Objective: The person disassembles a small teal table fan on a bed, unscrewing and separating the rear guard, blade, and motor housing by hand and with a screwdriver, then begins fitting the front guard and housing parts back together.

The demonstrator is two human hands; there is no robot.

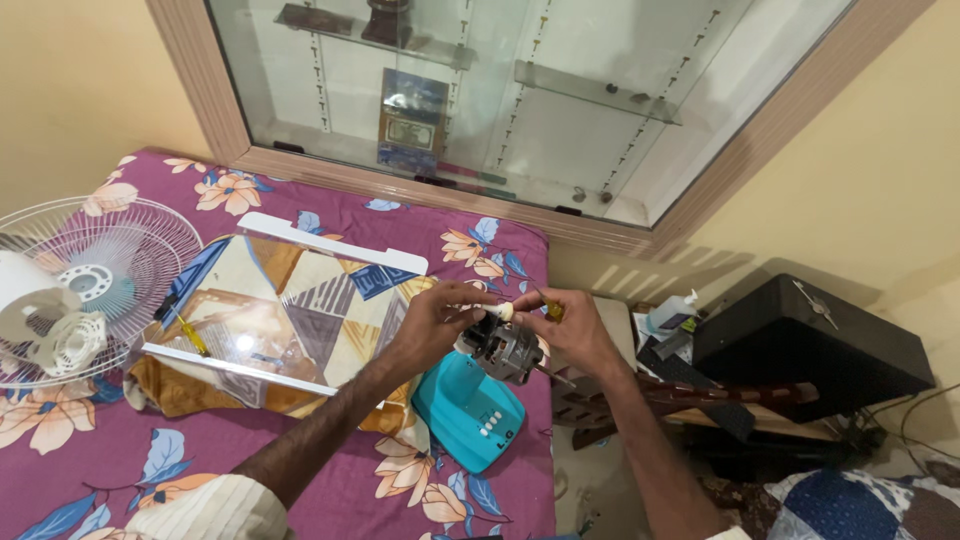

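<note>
My left hand (432, 318) grips the top of a small grey metal fan motor (500, 348), fingers around its shaft end. My right hand (568, 325) holds a screwdriver with a yellow handle (553, 309) against the motor's right side. The motor sits on top of a turquoise fan base (470, 412) with a row of white buttons, which lies on the purple floral bedsheet (300, 470).
A clear plastic sheet with white edges (330, 245) covers a patterned cloth at the middle. A white fan guard and blade (80, 290) lie at left. A second yellow screwdriver (190, 335) rests on the sheet. A black box (810, 345) stands right; a glass cabinet (520, 90) is behind.
</note>
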